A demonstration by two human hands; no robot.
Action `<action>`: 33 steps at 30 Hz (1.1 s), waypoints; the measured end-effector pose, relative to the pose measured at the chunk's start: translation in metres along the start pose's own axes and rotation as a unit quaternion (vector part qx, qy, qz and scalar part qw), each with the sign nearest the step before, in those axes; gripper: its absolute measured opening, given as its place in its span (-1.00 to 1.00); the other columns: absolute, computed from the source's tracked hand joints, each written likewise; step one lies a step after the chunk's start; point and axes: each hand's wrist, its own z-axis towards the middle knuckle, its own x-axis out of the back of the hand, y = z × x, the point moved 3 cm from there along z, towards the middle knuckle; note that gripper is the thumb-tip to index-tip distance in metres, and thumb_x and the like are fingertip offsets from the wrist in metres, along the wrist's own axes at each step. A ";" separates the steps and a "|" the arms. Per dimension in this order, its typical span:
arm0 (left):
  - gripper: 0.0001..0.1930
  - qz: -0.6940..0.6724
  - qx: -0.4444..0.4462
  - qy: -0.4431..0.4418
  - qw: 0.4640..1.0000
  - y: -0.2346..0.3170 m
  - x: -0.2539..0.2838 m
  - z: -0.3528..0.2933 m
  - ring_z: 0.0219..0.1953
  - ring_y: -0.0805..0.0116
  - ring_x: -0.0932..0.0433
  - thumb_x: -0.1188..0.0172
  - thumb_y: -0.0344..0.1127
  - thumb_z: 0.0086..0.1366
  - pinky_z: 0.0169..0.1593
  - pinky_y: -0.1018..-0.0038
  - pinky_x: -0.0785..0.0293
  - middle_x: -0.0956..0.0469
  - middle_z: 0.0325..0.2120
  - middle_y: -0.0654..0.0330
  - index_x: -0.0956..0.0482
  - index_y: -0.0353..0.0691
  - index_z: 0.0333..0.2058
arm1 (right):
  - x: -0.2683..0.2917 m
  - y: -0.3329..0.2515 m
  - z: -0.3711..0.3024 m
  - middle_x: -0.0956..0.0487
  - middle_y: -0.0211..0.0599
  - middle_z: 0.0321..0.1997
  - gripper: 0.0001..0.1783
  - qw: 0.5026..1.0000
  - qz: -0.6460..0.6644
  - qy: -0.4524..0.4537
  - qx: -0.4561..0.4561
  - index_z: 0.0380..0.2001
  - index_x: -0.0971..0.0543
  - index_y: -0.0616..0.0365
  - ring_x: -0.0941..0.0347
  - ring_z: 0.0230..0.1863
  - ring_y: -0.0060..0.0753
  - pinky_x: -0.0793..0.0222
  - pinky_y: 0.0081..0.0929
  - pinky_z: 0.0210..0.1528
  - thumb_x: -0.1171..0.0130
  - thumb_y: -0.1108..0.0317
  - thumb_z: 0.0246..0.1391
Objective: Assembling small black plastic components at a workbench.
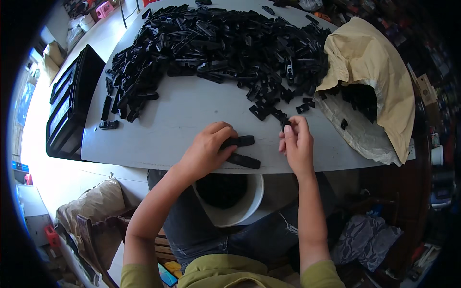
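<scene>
Two long black pieces [246,140] lie near the worktop's front edge, at the center of the frame, their rounded ends pointing right and spreading slightly apart. They look slim, matte and dark all over; the other ends are hidden under the left hand [210,144], which is curled over them with fingers bent and thumb lowered between the two. To the right, the right hand [298,141] pinches a small black part [285,125] between thumb and fingertips, its exact shape too covered to tell.

Just above the right hand, small black clips [259,112] trail down from a broad heap of black parts [206,43] that fills the upper middle of the frame. The worktop [192,105] is smooth and pale gray, lightly marked, its front edge curved by the lens. On its right side slumps a tan paper sack [370,48] with a pale lining, black parts inside its open mouth.

A black crate [72,105] stands by the left edge. Below the worktop, a white bucket [258,201] with dark contents sits between the person's legs. A bright, pale floor [72,180] runs along the left, with a pink stool [104,9] in the upper left; the right rim is dim and cluttered.
</scene>
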 end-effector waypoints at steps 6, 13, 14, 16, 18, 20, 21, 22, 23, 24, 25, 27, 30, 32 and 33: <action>-0.75 -0.004 -0.020 0.001 1.000 0.002 -0.003 0.004 -0.12 0.02 -0.53 -0.27 -0.52 0.05 -0.02 0.28 -0.47 -0.52 -0.22 0.03 -0.53 -0.29 -0.23 | -0.021 -0.006 -0.009 -0.42 -0.43 -0.48 -0.71 0.929 0.321 -0.089 -0.159 0.03 -0.36 0.16 -0.17 -0.64 -0.73 -0.11 -0.78 -0.60 0.03 0.44 0.24; -0.74 -0.015 -0.053 0.007 0.998 -0.002 -0.003 0.005 -0.14 0.03 -0.53 -0.29 -0.51 0.03 -0.04 0.28 -0.47 -0.55 -0.24 0.03 -0.58 -0.29 -0.23 | -0.036 -0.022 -0.014 -0.35 -0.56 -0.60 -0.65 0.973 0.127 -0.177 -0.074 0.11 -0.49 0.20 -0.16 -0.65 -0.79 -0.07 -0.75 -0.62 0.04 0.46 0.30; -0.74 -0.016 -0.053 0.007 0.998 -0.002 -0.004 0.005 -0.14 0.03 -0.53 -0.29 -0.51 0.03 -0.04 0.28 -0.47 -0.55 -0.24 0.03 -0.58 -0.29 -0.23 | -0.036 -0.022 -0.014 -0.35 -0.57 -0.60 -0.66 0.979 0.104 -0.161 -0.075 0.10 -0.51 0.21 -0.16 -0.66 -0.79 -0.07 -0.74 -0.62 0.05 0.45 0.31; -0.74 -0.016 -0.056 0.018 0.998 -0.004 -0.006 0.004 -0.15 0.03 -0.54 -0.30 -0.50 0.03 -0.05 0.28 -0.48 -0.57 -0.23 0.03 -0.60 -0.29 -0.23 | -0.036 -0.021 -0.013 -0.38 -0.53 -0.60 -0.65 0.978 0.107 -0.164 -0.077 0.12 -0.50 0.21 -0.19 -0.66 -0.78 -0.10 -0.71 -0.63 0.07 0.44 0.33; -0.74 -0.015 -0.059 0.019 0.998 -0.006 -0.006 0.004 -0.15 0.03 -0.54 -0.30 -0.50 0.03 -0.05 0.28 -0.48 -0.57 -0.23 0.03 -0.61 -0.29 -0.23 | -0.036 -0.023 -0.012 -0.45 -0.44 -0.57 -0.63 0.982 0.063 -0.171 -0.050 0.13 -0.49 0.22 -0.27 -0.63 -0.75 -0.19 -0.69 -0.60 -0.05 0.47 0.26; -0.74 -0.015 -0.063 0.020 0.998 -0.006 -0.006 0.004 -0.15 0.03 -0.54 -0.30 -0.50 0.03 -0.05 0.28 -0.48 -0.57 -0.23 0.03 -0.61 -0.29 -0.23 | -0.040 -0.030 -0.014 -0.49 -0.38 -0.54 -0.61 0.989 0.018 -0.147 0.018 0.10 -0.51 0.23 -0.31 -0.61 -0.72 -0.24 -0.66 -0.58 -0.12 0.50 0.19; -0.74 -0.013 -0.064 0.023 0.998 -0.006 -0.006 0.003 -0.16 0.03 -0.55 -0.31 -0.50 0.03 -0.05 0.28 -0.48 -0.57 -0.23 0.03 -0.61 -0.30 -0.23 | -0.040 -0.035 -0.014 -0.53 -0.32 -0.51 -0.59 0.988 -0.027 -0.121 0.087 0.08 -0.52 0.24 -0.36 -0.59 -0.69 -0.30 -0.64 -0.56 -0.20 0.53 0.12; -0.73 -0.011 -0.064 0.026 0.998 -0.007 -0.005 0.003 -0.16 0.02 -0.55 -0.31 -0.50 0.03 -0.06 0.28 -0.49 -0.57 -0.23 0.03 -0.61 -0.30 -0.23 | -0.041 -0.032 -0.014 -0.53 -0.32 -0.51 -0.59 0.988 -0.027 -0.121 0.087 0.08 -0.52 0.24 -0.36 -0.59 -0.69 -0.30 -0.64 -0.56 -0.20 0.53 0.12; -0.73 -0.011 -0.065 0.026 0.998 -0.007 -0.005 0.003 -0.16 0.02 -0.55 -0.31 -0.50 0.03 -0.06 0.28 -0.49 -0.57 -0.23 0.03 -0.61 -0.30 -0.23 | -0.040 -0.029 -0.011 -0.55 -0.26 -0.48 -0.57 0.991 -0.001 -0.105 0.089 0.05 -0.54 0.25 -0.39 -0.56 -0.65 -0.33 -0.61 -0.52 -0.25 0.54 0.06; -0.73 -0.016 -0.060 0.023 0.998 -0.008 -0.004 0.003 -0.17 0.04 -0.56 -0.32 -0.51 0.02 -0.07 0.29 -0.50 -0.58 -0.23 0.04 -0.61 -0.30 -0.23 | -0.038 -0.029 -0.009 -0.57 -0.21 -0.44 -0.55 0.992 0.024 -0.088 0.091 0.02 -0.56 0.26 -0.43 -0.53 -0.61 -0.36 -0.59 -0.49 -0.30 0.56 -0.01; -0.72 -0.021 -0.055 0.021 0.998 -0.008 -0.003 0.003 -0.18 0.06 -0.57 -0.33 -0.51 0.01 -0.08 0.31 -0.51 -0.58 -0.23 0.05 -0.61 -0.30 -0.24 | -0.032 -0.029 -0.010 -0.56 -0.17 -0.43 -0.62 0.993 0.018 -0.105 0.047 -0.08 -0.61 0.28 -0.49 -0.47 -0.50 -0.39 -0.54 -0.44 -0.34 0.54 -0.04; -0.72 -0.057 -0.017 0.002 0.998 -0.007 0.000 0.006 -0.18 0.09 -0.58 -0.34 -0.53 -0.01 -0.09 0.33 -0.52 -0.58 -0.23 0.06 -0.60 -0.31 -0.25 | -0.026 -0.027 -0.011 -0.55 -0.18 -0.43 -0.64 0.990 -0.036 -0.105 0.088 -0.13 -0.62 0.29 -0.50 -0.45 -0.44 -0.40 -0.53 -0.42 -0.36 0.53 -0.08; -0.73 -0.092 0.026 -0.023 0.995 -0.011 0.003 0.007 -0.20 0.15 -0.60 -0.35 -0.56 -0.04 -0.10 0.37 -0.53 -0.59 -0.24 0.08 -0.59 -0.33 -0.29 | -0.018 -0.031 -0.010 -0.54 -0.20 -0.42 -0.66 0.978 -0.112 -0.119 0.132 -0.22 -0.64 0.30 -0.50 -0.41 -0.35 -0.40 -0.49 -0.39 -0.40 0.52 -0.16; -0.75 -0.094 0.026 -0.030 0.995 -0.012 0.004 0.007 -0.20 0.18 -0.61 -0.35 -0.58 -0.04 -0.10 0.39 -0.54 -0.60 -0.25 0.10 -0.59 -0.34 -0.31 | -0.012 -0.028 -0.008 -0.53 -0.21 -0.42 -0.67 0.972 -0.141 -0.129 0.135 -0.26 -0.65 0.30 -0.50 -0.40 -0.32 -0.41 -0.48 -0.38 -0.41 0.52 -0.20; -0.76 -0.104 0.022 -0.026 0.994 -0.011 0.003 0.009 -0.20 0.17 -0.61 -0.35 -0.58 -0.04 -0.10 0.38 -0.54 -0.61 -0.25 0.10 -0.59 -0.35 -0.33 | -0.009 -0.022 -0.008 -0.53 -0.22 -0.42 -0.67 0.970 -0.135 -0.136 0.152 -0.27 -0.65 0.30 -0.49 -0.41 -0.32 -0.41 -0.46 -0.37 -0.42 0.53 -0.22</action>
